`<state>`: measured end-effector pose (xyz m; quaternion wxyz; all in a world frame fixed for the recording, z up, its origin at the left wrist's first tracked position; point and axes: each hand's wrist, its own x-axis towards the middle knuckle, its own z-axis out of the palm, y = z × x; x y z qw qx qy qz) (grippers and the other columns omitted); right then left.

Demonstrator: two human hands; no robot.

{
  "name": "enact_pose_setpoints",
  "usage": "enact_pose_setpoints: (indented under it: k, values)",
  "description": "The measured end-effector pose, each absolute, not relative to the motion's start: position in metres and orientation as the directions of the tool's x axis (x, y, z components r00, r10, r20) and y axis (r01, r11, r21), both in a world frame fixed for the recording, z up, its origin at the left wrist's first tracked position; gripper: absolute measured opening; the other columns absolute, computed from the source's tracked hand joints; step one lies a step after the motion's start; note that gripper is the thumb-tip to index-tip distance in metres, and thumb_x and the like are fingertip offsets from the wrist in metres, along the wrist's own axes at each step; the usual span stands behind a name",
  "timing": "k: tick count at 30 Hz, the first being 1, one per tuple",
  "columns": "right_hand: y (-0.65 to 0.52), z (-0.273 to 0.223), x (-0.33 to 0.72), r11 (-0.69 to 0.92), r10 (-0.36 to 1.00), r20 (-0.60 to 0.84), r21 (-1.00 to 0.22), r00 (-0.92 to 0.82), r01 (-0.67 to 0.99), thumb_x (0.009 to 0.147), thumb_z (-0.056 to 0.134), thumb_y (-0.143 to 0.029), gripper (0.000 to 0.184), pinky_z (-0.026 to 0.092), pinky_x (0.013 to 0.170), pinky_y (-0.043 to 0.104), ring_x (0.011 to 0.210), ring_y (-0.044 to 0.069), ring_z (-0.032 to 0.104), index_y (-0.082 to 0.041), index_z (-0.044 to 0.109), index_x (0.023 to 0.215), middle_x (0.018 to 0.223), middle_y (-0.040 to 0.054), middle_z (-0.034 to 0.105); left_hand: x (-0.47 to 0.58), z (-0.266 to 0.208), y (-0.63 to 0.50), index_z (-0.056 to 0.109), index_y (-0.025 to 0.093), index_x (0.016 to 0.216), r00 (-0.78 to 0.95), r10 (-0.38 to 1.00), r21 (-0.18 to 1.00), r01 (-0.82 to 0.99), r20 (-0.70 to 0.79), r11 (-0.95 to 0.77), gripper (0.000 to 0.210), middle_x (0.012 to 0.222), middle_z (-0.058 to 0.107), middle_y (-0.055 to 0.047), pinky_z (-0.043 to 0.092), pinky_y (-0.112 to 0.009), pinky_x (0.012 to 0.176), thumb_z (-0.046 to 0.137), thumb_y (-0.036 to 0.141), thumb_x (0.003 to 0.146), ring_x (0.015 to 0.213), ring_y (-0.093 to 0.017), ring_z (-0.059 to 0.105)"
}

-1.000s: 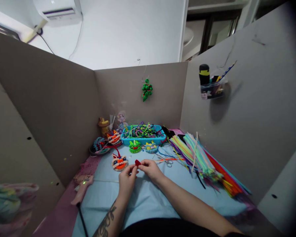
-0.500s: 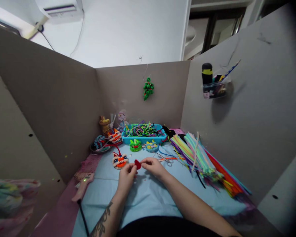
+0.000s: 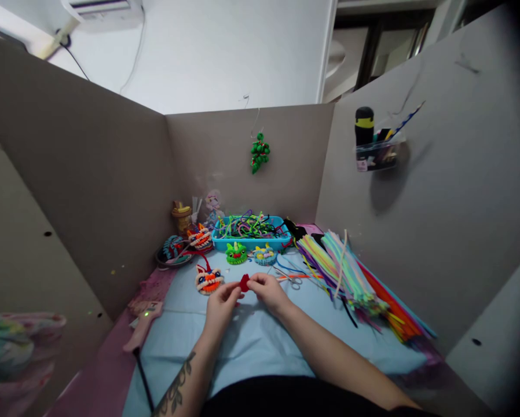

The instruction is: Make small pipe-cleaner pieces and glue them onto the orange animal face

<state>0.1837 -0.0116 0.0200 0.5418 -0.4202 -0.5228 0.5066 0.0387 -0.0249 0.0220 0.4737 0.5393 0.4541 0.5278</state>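
A small dark-red fuzzy piece (image 3: 244, 283) is pinched between my two hands, above the light blue cloth (image 3: 260, 341). My left hand (image 3: 223, 298) grips its left side with thumb and fingers. On its right edge the fingertips of my right hand (image 3: 267, 291) are closed. Fingers cover part of the piece, so its exact kind is unclear. Just left of my left hand lies an orange and cream lion-head figure (image 3: 209, 280) of fuzzy stems with a red cord. A green figure (image 3: 236, 253) and a blue-yellow one (image 3: 264, 255) sit beyond my hands.
Scissors (image 3: 291, 279) lie right of my hands, near bundles of pipe cleaners (image 3: 351, 272). A blue basket (image 3: 251, 244) of loose stems stands at the back. A pink glue gun (image 3: 143, 327) with a lit green light rests at left. Grey partitions (image 3: 246, 185) enclose the table.
The red piece has turned between my fingers and now looks more bunched up. My hands stay close together in nearly the same place; the whole view has shifted slightly.
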Motion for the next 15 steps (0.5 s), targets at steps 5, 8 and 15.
enact_pose_setpoints:
  k: [5,8,15]
  values:
    - [-0.011,0.015,0.175,0.185,0.98,0.194,-0.97,-0.043,-0.158,0.066,0.065,-0.034,0.021,0.026,0.046,0.022,0.044,0.008,0.036,-0.015,0.057,0.061,0.047,-0.0057,0.046,0.041,0.023,-0.031,0.065,0.012,0.088,-0.065,0.985,0.985,-0.059,0.158,-0.162,0.035,0.073,0.07,-0.008,0.049,-0.025,0.053,0.067,0.038,0.063,0.066,-0.02,0.067]
    - [-0.012,0.012,0.173,0.24,0.966,0.252,-0.956,-0.054,-0.171,0.065,0.066,-0.034,0.021,0.035,0.054,0.024,0.053,0.011,0.047,-0.015,0.059,0.063,0.056,-0.0019,0.056,0.04,0.022,-0.031,0.066,0.013,0.082,-0.077,0.981,0.981,-0.063,0.176,-0.181,0.032,0.069,0.069,-0.006,0.05,-0.025,0.053,0.068,0.038,0.063,0.065,-0.019,0.066]
    - [-0.01,0.011,0.18,0.316,0.945,0.316,-0.949,-0.08,-0.017,0.067,0.066,-0.031,0.016,0.039,0.059,0.025,0.06,0.012,0.051,-0.015,0.063,0.07,0.064,0.0007,0.06,0.036,0.019,-0.023,0.062,0.012,0.074,-0.026,0.992,0.974,-0.189,0.121,-0.124,0.029,0.059,0.064,0.0,0.046,-0.019,0.051,0.07,0.037,0.062,0.051,-0.009,0.058]
